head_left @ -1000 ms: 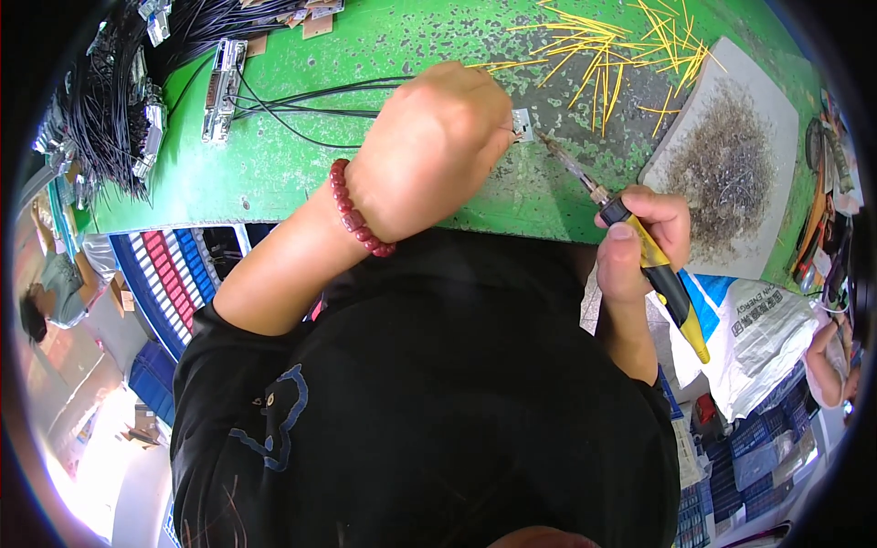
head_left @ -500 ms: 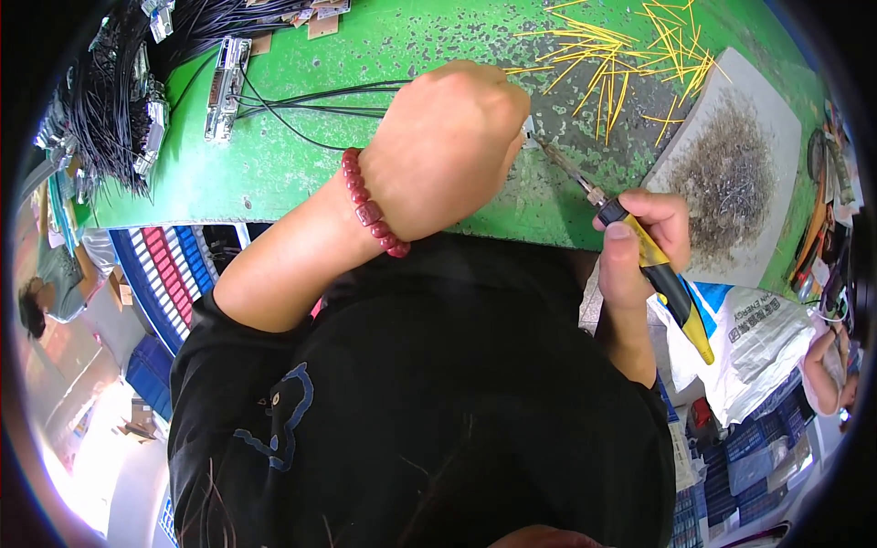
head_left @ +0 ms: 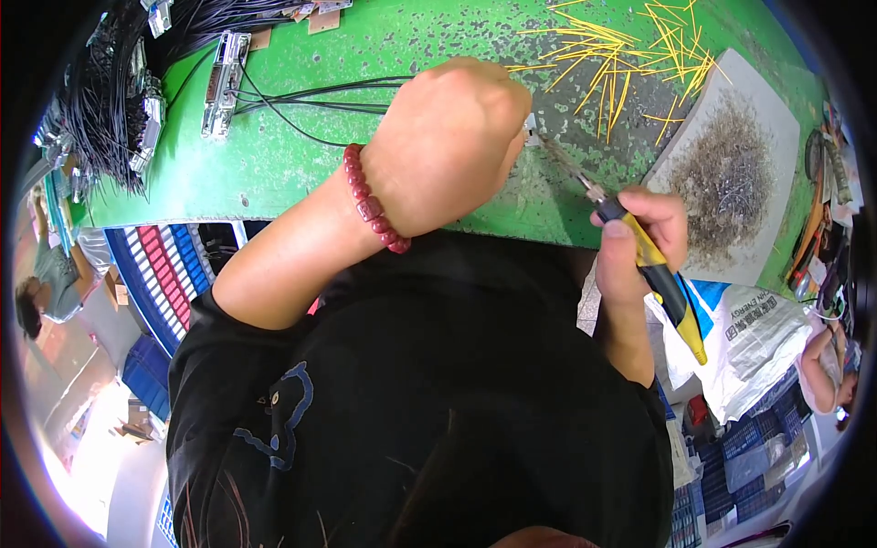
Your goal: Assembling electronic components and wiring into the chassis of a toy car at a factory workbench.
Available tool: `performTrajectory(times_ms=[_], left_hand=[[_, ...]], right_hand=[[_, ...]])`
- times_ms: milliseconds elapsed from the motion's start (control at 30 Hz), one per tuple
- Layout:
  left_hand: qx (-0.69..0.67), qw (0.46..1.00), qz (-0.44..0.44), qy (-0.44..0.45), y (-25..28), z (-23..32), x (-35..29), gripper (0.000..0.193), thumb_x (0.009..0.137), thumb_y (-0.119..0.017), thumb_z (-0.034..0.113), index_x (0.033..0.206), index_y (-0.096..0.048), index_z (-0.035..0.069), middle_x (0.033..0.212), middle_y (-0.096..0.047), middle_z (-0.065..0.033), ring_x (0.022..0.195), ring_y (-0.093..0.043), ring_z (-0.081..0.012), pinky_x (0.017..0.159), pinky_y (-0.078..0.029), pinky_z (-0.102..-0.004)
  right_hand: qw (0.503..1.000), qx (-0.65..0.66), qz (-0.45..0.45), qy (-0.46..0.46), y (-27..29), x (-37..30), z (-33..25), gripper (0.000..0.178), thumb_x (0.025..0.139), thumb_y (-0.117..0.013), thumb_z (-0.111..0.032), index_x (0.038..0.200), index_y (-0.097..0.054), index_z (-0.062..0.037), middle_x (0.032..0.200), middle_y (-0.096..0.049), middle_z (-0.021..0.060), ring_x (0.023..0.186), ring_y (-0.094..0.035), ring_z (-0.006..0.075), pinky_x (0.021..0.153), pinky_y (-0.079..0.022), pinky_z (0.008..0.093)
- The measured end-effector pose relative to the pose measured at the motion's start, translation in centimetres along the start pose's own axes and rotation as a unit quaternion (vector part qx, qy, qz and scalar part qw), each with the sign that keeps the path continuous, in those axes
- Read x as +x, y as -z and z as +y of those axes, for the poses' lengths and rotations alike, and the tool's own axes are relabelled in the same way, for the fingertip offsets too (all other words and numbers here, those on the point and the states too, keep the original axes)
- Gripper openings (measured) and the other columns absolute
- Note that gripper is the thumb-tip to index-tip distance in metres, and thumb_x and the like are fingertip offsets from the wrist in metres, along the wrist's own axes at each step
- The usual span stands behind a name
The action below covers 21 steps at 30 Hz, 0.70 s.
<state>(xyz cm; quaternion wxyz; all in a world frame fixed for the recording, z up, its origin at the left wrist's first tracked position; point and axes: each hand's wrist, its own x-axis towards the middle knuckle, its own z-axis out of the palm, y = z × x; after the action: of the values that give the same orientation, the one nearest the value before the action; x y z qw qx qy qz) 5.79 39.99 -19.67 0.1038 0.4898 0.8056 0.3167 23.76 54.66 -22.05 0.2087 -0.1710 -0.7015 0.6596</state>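
Observation:
My left hand (head_left: 452, 151), with a red bead bracelet (head_left: 367, 208) at the wrist, is closed above the green bench, knuckles up; its fingertips are hidden underneath. Thin black cables (head_left: 315, 94) run from a silver metal connector (head_left: 226, 84) on the left and disappear beneath this hand. A small pale metallic piece (head_left: 532, 130) peeks out past its right side. In my right hand (head_left: 645, 239) is a yellow and black soldering iron (head_left: 671, 297), gripped like a pen. Its tip points up-left and comes close to the small piece; I cannot tell whether they touch.
Thin yellow sticks (head_left: 603, 64) lie scattered at the back right. A grey board (head_left: 776, 137) with dark burnt residue leans near the right edge. Bundled black cables with metal connectors (head_left: 114, 100) pile up at far left. A white sack (head_left: 740, 356) hangs below the bench.
Both hands hold almost the same pose. The soldering iron's rear end has shifted slightly left. The silver connector and cables have moved up-left by a small amount.

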Motion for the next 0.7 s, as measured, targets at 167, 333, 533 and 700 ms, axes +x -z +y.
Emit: performTrajectory(times_ms=[167,333,533,700], left_hand=[[-0.008,1.0,-0.004,0.004,0.0,0.1,0.0,0.01,0.075,-0.062,0.002,0.07,-0.054,-0.001,0.069,-0.056,-0.0145,0.071,-0.057,-0.0358,0.064,-0.047,-0.043],[0.001,1.0,-0.002,0.008,-0.2,0.1,-0.2,0.009,0.074,-0.062,0.002,0.07,-0.055,0.0,0.07,-0.057,-0.0141,0.071,-0.057,-0.0354,0.065,-0.047,-0.0426],[0.002,1.0,-0.005,0.004,0.1,0.4,-0.5,0.007,0.074,-0.063,0.003,0.071,-0.057,0.0,0.07,-0.058,-0.013,0.072,-0.058,-0.0338,0.066,-0.048,-0.0413],[-0.03,0.999,-0.006,-0.017,0.2,-0.7,-0.6,0.008,0.073,-0.066,0.001,0.074,-0.059,0.002,0.075,-0.062,-0.0109,0.075,-0.059,-0.0311,0.069,-0.049,-0.0387]], right_hand=[[0.999,0.042,0.0,0.021,0.2,-0.2,0.1,0.029,0.084,-0.071,-0.014,0.102,-0.051,-0.0016,0.087,-0.057,0.0062,0.072,-0.05,0.0077,0.067,-0.041,0.0222],[1.0,0.027,0.008,0.012,0.2,-0.5,0.0,0.028,0.084,-0.071,-0.013,0.101,-0.052,-0.0014,0.086,-0.057,0.0053,0.072,-0.049,0.0075,0.067,-0.041,0.0224],[0.999,0.024,0.034,0.028,-0.4,-0.6,-0.2,0.033,0.084,-0.071,-0.012,0.108,-0.052,-0.001,0.091,-0.062,0.009,0.075,-0.055,0.0093,0.071,-0.045,0.0241],[0.998,0.034,0.025,0.052,-1.4,0.7,0.1,0.043,0.09,-0.068,-0.013,0.126,-0.05,0.002,0.092,-0.069,0.0162,0.072,-0.065,0.012,0.064,-0.051,0.0229]])
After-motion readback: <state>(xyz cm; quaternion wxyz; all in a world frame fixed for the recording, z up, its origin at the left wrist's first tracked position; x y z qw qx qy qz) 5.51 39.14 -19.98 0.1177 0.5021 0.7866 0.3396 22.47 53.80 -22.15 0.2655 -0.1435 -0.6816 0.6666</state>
